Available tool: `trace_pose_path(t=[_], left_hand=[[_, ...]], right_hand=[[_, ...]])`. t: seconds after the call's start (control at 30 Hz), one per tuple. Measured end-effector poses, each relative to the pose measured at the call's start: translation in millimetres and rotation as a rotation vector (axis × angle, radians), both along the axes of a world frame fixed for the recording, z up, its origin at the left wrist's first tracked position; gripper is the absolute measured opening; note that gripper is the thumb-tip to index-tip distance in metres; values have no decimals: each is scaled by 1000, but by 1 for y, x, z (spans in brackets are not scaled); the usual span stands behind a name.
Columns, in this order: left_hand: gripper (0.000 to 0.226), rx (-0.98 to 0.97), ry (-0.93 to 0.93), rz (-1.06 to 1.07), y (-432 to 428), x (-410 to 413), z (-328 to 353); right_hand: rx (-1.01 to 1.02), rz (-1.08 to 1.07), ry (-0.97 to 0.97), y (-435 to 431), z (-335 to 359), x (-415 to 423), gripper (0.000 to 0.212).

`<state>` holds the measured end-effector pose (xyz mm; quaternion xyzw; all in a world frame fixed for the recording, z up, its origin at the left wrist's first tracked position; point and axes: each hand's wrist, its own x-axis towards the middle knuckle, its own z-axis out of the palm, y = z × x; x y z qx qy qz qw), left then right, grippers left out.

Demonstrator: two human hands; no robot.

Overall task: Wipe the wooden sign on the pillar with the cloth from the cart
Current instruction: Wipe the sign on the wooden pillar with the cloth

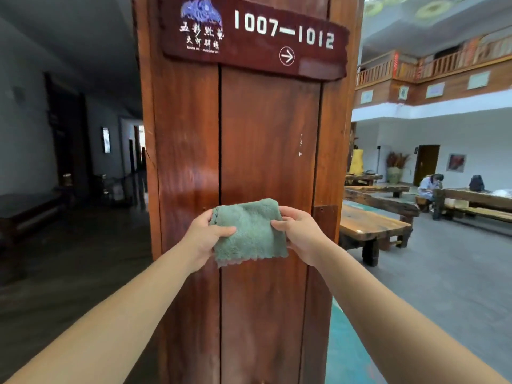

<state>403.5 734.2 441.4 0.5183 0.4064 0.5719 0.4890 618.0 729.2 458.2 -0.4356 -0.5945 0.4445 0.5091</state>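
**Cloth held out in front of the pillar**

Both hands are up at chest height. The left hand (205,236) pinches the left edge of the green cloth (249,231), thumb laid across its face, and the right hand (297,234) grips the right edge, so the cloth hangs folded between them. Behind it stands the reddish wooden pillar (188,139); whether the cloth touches the wood is unclear. High above, well apart from the cloth, the dark wooden sign (255,34) reads 1007–1012 with a white arrow. Off to the right, heavy wooden tables (371,223) and a seated person (429,187). No containers show clearly.
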Motion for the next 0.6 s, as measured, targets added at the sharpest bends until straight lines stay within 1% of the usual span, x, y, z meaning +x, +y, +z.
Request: trace_pose_path(t=[0.1, 0.2, 0.33, 0.43, 0.53, 0.6], left_hand=[[45, 112, 41, 1, 9, -7, 55], [44, 219, 74, -8, 15, -8, 99], [48, 339, 128, -27, 20, -1, 141], [53, 403, 177, -31, 24, 9, 164], [44, 454, 219, -2, 36, 22, 182], [35, 477, 243, 42, 50, 33, 193]], right_hand=[[112, -13, -1, 6, 51, -4, 31], [223, -50, -22, 12, 86, -5, 32], [365, -131, -86, 19, 112, 1, 34], [429, -217, -135, 29, 126, 7, 33], [494, -310, -185, 44, 141, 12, 39], [581, -376, -247, 56, 150, 15, 45]])
